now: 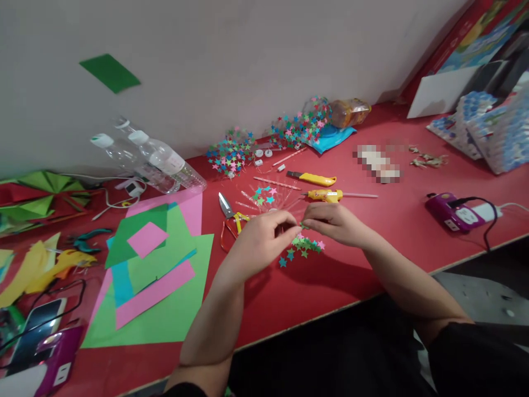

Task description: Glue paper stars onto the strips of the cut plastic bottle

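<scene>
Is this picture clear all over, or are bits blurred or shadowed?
In the head view, a blocky mosaic masks a spot on the red table; soft shadow lies below the left hand; detail between it and the right hand is too small to tell.

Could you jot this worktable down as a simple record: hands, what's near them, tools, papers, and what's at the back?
Left hand: fingertips bent inward, close to the right hand's
Right hand: fingertips bent inward
Between fingertips: small green piece; which hand holds it is unclear
Below hands: loose stars, mostly green, some pink and blue
Tools nearby: yellow glue gun, yellow utility knife, scissors
Papers: green, pink and blue sheets, overlapping
Along the wall: clear plastic bottles, star-covered clusters
</scene>
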`<control>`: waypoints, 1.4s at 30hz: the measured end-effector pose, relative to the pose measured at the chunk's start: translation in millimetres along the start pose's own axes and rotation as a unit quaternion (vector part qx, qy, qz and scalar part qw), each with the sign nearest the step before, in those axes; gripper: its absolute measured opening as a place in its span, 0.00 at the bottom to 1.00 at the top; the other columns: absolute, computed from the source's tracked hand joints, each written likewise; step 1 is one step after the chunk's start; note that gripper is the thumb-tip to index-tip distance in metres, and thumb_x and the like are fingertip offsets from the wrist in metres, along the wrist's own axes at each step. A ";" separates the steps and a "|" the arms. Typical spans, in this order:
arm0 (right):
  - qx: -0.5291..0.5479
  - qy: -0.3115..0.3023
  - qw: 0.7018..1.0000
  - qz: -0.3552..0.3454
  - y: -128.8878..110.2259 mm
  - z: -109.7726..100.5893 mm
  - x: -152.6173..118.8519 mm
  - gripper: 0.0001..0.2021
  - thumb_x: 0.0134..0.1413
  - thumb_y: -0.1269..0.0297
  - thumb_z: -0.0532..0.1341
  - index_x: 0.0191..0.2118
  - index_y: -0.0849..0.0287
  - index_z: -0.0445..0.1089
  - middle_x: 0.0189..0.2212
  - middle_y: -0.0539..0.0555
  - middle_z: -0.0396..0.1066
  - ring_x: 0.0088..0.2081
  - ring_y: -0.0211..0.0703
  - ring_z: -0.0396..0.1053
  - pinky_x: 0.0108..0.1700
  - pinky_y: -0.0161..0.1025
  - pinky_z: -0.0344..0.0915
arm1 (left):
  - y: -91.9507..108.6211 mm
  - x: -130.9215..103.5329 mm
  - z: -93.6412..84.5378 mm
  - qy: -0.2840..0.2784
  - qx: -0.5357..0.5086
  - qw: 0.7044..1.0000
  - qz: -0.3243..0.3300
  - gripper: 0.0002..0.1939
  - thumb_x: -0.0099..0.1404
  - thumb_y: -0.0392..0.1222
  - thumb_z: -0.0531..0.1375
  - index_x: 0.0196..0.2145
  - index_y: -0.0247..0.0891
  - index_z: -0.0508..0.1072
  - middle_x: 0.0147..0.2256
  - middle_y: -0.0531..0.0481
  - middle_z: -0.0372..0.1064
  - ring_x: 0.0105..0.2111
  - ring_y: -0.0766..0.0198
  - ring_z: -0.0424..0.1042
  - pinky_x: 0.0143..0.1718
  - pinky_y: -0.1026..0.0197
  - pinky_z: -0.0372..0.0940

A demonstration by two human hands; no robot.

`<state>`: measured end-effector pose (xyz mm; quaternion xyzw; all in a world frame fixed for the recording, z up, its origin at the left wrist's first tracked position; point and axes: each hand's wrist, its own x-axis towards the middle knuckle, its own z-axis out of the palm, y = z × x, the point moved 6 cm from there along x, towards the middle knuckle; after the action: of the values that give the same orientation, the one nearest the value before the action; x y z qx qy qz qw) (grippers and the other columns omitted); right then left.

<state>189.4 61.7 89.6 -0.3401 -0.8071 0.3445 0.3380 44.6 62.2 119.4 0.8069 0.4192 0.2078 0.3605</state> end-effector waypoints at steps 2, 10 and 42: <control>-0.018 0.017 1.000 -0.011 -3.6 3.0 6.1 0.15 0.66 0.61 0.53 0.31 0.60 0.69 0.29 0.53 0.68 0.32 0.38 0.65 0.35 0.37 0.62 | -0.7 1.9 4.6 0.010 0.016 1.000 -0.009 0.08 0.67 0.42 0.56 0.31 0.39 0.72 0.28 0.55 0.70 0.29 0.67 0.67 0.31 0.63 0.59; 0.006 0.068 0.998 0.000 6.2 9.3 7.2 0.18 0.66 0.57 0.51 0.27 0.59 0.66 0.27 0.52 0.67 0.30 0.37 0.64 0.34 0.37 0.62 | -9.0 6.8 5.5 0.033 0.018 0.999 -0.025 0.06 0.65 0.40 0.56 0.31 0.39 0.71 0.26 0.55 0.68 0.26 0.67 0.65 0.29 0.63 0.57; 0.096 0.299 0.888 0.337 107.3 -68.2 -43.8 0.19 0.50 0.46 0.60 0.36 0.59 0.68 0.24 0.51 0.69 0.25 0.38 0.68 0.26 0.33 0.60 | -38.4 6.5 -46.9 0.264 -0.122 0.956 -0.033 0.06 0.62 0.38 0.58 0.26 0.40 0.68 0.22 0.55 0.65 0.23 0.69 0.65 0.27 0.66 0.62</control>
<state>300.2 106.7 28.1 -0.6443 -0.4676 0.3953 0.4582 -1.9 101.6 121.2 0.6587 0.4977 0.4509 0.3392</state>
